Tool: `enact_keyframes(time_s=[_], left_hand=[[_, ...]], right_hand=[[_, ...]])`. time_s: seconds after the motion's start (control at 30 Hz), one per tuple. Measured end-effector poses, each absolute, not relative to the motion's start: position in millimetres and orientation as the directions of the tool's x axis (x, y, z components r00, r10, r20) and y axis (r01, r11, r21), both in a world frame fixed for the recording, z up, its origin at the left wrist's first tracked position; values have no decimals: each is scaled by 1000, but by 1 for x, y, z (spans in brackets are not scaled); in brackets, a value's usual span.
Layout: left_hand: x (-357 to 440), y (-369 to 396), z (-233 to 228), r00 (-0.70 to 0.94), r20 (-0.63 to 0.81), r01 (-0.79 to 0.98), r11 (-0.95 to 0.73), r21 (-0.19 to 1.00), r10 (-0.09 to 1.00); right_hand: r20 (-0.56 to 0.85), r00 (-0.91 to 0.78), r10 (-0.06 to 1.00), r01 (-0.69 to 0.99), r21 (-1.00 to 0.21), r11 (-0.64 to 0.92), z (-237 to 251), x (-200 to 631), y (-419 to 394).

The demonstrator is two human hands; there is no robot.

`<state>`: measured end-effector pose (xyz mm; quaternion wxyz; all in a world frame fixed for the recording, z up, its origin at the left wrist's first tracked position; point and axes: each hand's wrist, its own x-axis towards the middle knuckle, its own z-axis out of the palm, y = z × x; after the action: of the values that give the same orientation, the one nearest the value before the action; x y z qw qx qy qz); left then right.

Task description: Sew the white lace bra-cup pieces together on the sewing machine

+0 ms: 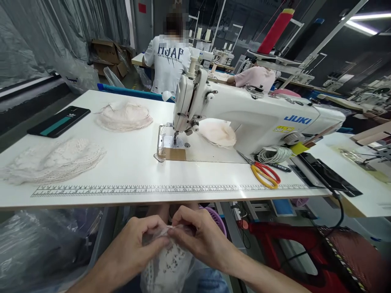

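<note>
Below the front edge of the table, over my lap, both hands pinch the top edge of a sheer white lace fabric piece [171, 260]. My left hand [134, 244] grips it between thumb and forefinger. Close beside it, my right hand [201, 236] is closed on the same edge, its fingertips nearly meeting the left ones. The lace hangs down from the fingers, showing small openwork holes. Above the hands stands a white sewing machine [244, 106], with a pale fabric piece [218, 133] under its arm.
On the white table [131, 171] lie a lace stack [58, 160], a pale fabric stack [125, 116], a dark phone [59, 121] and scissors [264, 175]. A printed ruler runs along the front edge. A red stool [275, 252] stands at lower right. A person [169, 57] sits beyond the table.
</note>
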<state>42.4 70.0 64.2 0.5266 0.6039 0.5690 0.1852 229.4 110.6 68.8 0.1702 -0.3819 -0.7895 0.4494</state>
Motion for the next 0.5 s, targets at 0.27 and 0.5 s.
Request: enact_keyframes(time_s=[0.27, 0.5], left_hand=[[39, 77, 71, 429, -321, 414, 132, 901, 844], [36, 65, 42, 457, -454, 350, 314, 883, 765]], right_hand=[[17, -787, 616, 388, -763, 517, 87, 238, 115], [-192, -820, 539, 411, -853, 322, 48, 249, 113]])
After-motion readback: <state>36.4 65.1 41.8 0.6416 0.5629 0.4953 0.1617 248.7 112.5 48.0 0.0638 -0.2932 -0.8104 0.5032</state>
